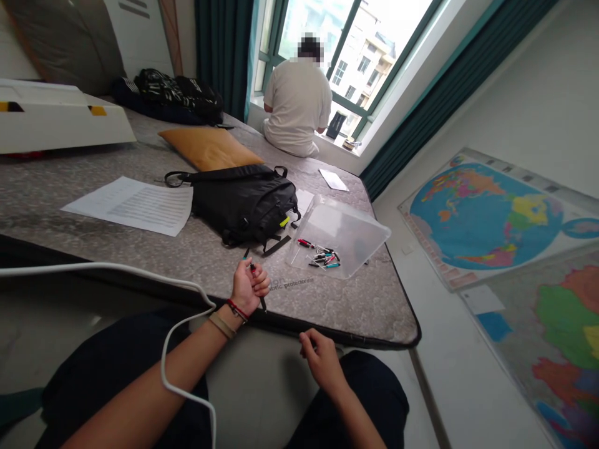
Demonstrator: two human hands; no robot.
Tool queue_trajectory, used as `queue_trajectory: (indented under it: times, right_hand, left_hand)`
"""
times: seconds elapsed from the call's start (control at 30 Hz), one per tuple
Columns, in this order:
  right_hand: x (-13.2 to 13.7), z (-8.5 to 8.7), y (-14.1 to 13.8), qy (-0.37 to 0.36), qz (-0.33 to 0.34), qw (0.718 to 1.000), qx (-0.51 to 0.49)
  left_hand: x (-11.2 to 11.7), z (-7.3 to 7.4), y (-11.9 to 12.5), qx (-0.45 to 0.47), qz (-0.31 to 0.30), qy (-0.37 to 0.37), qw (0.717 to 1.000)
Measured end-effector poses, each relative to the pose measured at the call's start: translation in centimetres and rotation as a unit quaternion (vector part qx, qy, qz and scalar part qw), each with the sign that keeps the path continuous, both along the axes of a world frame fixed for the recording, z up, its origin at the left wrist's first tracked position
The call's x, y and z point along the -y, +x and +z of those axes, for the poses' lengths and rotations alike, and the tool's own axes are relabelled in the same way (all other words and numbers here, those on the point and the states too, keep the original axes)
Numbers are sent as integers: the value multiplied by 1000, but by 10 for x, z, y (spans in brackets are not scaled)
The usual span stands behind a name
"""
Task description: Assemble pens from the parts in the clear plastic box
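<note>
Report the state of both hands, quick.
Left hand: closed, holding pens.
Right hand: loosely curled, nothing visible in it; whether it's truly empty cannot be told.

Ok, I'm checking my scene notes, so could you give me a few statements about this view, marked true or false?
1. The left hand grips at least one pen. True.
2. The right hand is inside the clear tray. False: it is apart from it.
3. Several loose pens lie in the tray. True.
4. The printed sheet lies right of the black backpack. False: it lies left of it.
5. A person sits near the window. True.
</note>
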State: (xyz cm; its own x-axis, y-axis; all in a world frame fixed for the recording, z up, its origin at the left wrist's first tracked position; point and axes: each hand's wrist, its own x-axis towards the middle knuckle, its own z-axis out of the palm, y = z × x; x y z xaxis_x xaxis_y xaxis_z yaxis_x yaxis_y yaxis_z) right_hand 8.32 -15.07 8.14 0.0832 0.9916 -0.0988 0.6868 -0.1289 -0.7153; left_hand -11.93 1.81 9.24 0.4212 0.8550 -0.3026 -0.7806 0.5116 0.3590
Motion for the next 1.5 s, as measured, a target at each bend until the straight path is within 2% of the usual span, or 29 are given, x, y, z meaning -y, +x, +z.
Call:
queue_trajectory:
  times: [0.13, 0.2, 0.27, 0.33, 0.43, 0.47, 0.53, 0.6, 0.67, 0.77, 0.97, 1.17, 1.33, 1.4, 1.5]
  right_hand:
    - [-6, 2, -2, -4, 7, 1000, -5]
    - [-16, 8, -2, 5, 9, 1000, -9]
    - [-29, 19, -1, 21, 8, 1000, -10]
    - [-44, 32, 0, 39, 11, 999, -4]
    - [-62, 49, 2, 63, 43, 997, 32]
    - [-66, 52, 3, 66, 63, 994, 52]
    - [-69, 51, 5, 65, 102, 988, 101]
    - [-67, 45, 7, 58, 114, 980, 152]
    - [-62, 37, 10, 53, 98, 977, 181]
    - [-48, 31, 16, 57, 81, 982, 161]
    - [-23, 24, 29, 47, 115, 986, 110]
    - [-16, -5, 31, 36, 52, 992, 108]
    - [-13, -9, 30, 28, 37, 996, 72]
    - [-13, -9, 30, 26, 30, 997, 61]
    - [-15, -10, 30, 28, 16, 998, 57]
  left_hand:
    - [5, -4, 8, -17, -20, 32, 999]
    - [12, -7, 15, -62, -55, 52, 995]
    - [22, -8, 24, -142, -89, 112, 980]
    - [33, -7, 31, -246, -104, 226, 937]
    - [48, -2, 36, -359, -123, 396, 836]
    - [52, -1, 36, -376, -137, 430, 809]
    - [57, 0, 38, -389, -172, 468, 775]
    - [61, -4, 40, -394, -205, 482, 755]
    - [63, -11, 43, -397, -227, 489, 743]
    - [66, -20, 47, -409, -238, 492, 730]
    - [71, -26, 52, -428, -272, 513, 693]
    - [77, -30, 54, -465, -254, 547, 648]
    - [79, -33, 53, -498, -253, 575, 597]
    - [78, -33, 54, -500, -257, 576, 593]
    - [75, -34, 54, -490, -265, 570, 604]
